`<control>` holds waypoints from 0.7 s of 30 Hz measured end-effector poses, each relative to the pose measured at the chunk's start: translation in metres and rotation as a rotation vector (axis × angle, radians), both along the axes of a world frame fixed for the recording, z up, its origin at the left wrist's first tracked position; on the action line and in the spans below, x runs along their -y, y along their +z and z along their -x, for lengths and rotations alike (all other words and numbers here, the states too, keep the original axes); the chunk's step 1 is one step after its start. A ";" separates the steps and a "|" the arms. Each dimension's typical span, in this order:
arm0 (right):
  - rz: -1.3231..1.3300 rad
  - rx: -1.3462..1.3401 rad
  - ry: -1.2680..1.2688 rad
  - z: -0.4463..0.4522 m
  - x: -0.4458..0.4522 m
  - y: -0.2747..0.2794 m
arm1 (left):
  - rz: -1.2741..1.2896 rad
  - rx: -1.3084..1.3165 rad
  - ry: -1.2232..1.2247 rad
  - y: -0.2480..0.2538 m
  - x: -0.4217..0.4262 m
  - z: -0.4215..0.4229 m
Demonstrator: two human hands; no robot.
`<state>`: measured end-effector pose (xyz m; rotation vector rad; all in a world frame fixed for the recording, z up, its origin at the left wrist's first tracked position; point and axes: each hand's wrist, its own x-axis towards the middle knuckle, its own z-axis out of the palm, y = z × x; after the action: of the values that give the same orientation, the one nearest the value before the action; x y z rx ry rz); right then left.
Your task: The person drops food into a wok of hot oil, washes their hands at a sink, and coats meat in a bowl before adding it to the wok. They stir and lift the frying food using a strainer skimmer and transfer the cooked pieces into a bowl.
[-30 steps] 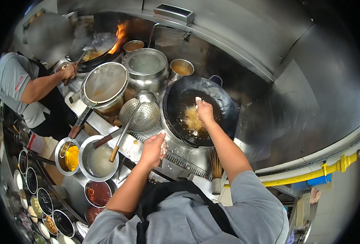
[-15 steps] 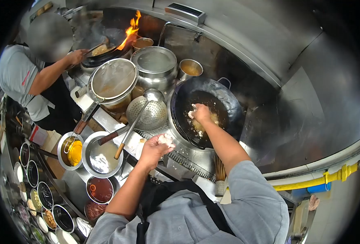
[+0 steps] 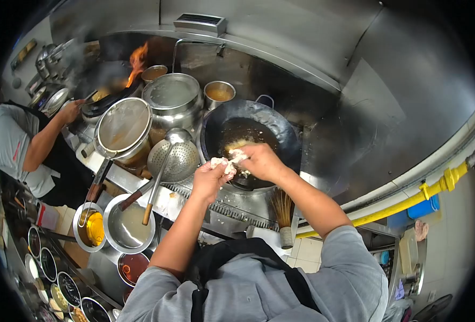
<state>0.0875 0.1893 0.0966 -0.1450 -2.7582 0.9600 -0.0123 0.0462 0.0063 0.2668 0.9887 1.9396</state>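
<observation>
My left hand [image 3: 207,182] is closed around a clump of pale, batter-coated pieces [image 3: 222,165] at the near left side of the wok. Right beside it, the fingers of my right hand [image 3: 264,163] pinch another pale coated piece [image 3: 238,156], which touches or nearly touches the clump. Beneath both hands is the black wok [image 3: 284,129], holding dark oil [image 3: 248,130] with bubbles and small floating bits. A yellowish frying patch [image 3: 238,144] shows just past my fingers. What exactly is under the coating I cannot make out.
Left of the wok lie a perforated strainer [image 3: 162,163] and a ladle [image 3: 179,136]. Lidded and open pots [image 3: 171,94] stand behind them. A bamboo brush [image 3: 283,212] stands near the wok's front right. At far left a co-worker [image 3: 20,145] handles a flaming wok [image 3: 106,80].
My right hand has come back from over the oil to my left hand and now pinches a coated piece there. My left hand has moved toward the wok. The view has shifted.
</observation>
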 end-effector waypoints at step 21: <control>1.113 -0.249 -0.599 -0.016 -0.071 -0.026 | 0.142 -0.071 -0.001 0.047 -0.038 0.038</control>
<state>0.1038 0.2600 0.0710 -0.8657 -1.4998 1.9568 -0.0505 0.0843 0.0532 0.2570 1.1665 1.8594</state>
